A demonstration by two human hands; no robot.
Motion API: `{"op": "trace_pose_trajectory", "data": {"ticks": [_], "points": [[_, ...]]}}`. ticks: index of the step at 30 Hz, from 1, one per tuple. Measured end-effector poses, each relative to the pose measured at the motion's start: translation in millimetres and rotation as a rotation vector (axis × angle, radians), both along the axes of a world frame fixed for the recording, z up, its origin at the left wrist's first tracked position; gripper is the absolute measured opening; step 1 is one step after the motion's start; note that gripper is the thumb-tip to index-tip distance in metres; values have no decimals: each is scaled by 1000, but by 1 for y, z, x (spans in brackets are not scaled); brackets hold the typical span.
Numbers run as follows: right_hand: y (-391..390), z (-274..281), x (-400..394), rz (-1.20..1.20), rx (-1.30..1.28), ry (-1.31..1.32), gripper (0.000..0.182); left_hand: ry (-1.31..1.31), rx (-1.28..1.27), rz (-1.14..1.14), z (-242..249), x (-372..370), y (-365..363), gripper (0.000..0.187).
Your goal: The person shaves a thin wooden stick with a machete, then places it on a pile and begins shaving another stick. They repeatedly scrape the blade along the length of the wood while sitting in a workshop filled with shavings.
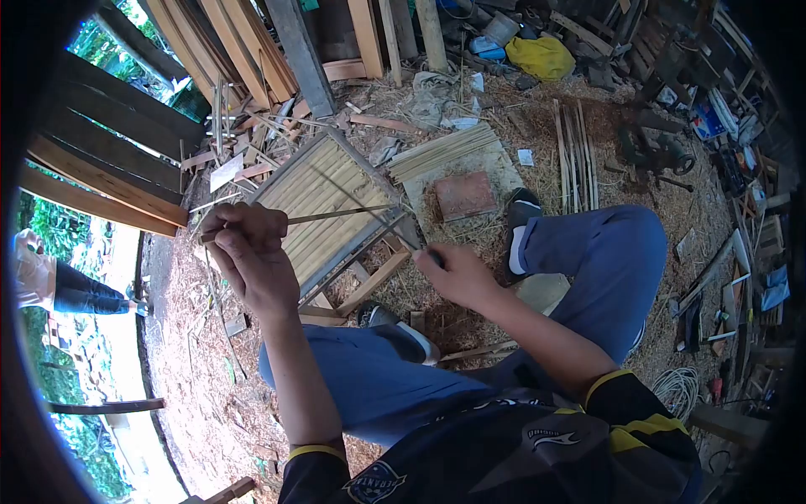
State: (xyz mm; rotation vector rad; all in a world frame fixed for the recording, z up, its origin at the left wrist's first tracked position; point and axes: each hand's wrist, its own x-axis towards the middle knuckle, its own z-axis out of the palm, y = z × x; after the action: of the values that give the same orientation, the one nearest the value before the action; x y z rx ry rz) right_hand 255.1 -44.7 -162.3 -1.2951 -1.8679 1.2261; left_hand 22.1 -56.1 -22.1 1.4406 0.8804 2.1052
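My left hand (256,256) is closed around one end of a thin bamboo strip (336,215), which runs rightward across a slatted bamboo panel. My right hand (453,273) is closed on the black handle of what looks like a knife (434,258); its thin blade is hard to make out near the strip. Below both hands, the slatted bamboo panel (323,189) lies at a tilt in a wooden frame. Wooden pieces (374,281) show under its near edge. To its right, a reddish block (466,196) rests on a pale board (504,172).
A bundle of thin strips (445,151) lies on the pale board, and longer strips (576,155) are farther right. Shavings cover the floor (197,353). Planks (252,55) lean at the back. A yellow bag (540,59) and a person (80,286) outside are visible.
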Motion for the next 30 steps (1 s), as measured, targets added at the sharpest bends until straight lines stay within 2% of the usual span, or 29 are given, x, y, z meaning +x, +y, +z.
{"op": "trace_pose_trajectory", "data": {"ticks": [2,4,6,8,11,13,16,19,20,23,26,29,30], "points": [[-6,26,-4,52,-6,35,47,11,21,-61,-3,-3,0,32],[-5,30,-1,68,-22,22,49,37,42,-115,-6,-3,0,34],[-1,21,4,51,-49,-31,52,87,60,-161,-5,-3,-2,36],[14,-22,12,-31,-107,-110,54,74,67,-190,-8,-9,-3,41],[22,-20,17,-32,-114,-202,58,72,71,-211,-8,-13,-3,43],[11,18,14,43,-71,-202,59,69,65,-208,-9,-13,-4,44],[3,11,10,27,-6,-124,61,68,59,-220,-7,-13,-3,45],[32,-61,29,-67,-186,-297,66,53,61,-202,-7,-17,-2,45],[37,-67,37,-52,-169,-272,67,65,66,-210,-5,-17,-1,44],[18,-29,29,-39,-70,-243,62,72,70,-215,-7,-14,-3,44],[11,-2,26,13,-107,-212,63,70,77,-196,-7,-11,0,42],[23,-60,28,-131,-217,-235,70,70,87,-82,-12,-11,0,39],[25,-54,29,-120,-231,-241,71,81,88,-65,-10,-9,2,38]]}}
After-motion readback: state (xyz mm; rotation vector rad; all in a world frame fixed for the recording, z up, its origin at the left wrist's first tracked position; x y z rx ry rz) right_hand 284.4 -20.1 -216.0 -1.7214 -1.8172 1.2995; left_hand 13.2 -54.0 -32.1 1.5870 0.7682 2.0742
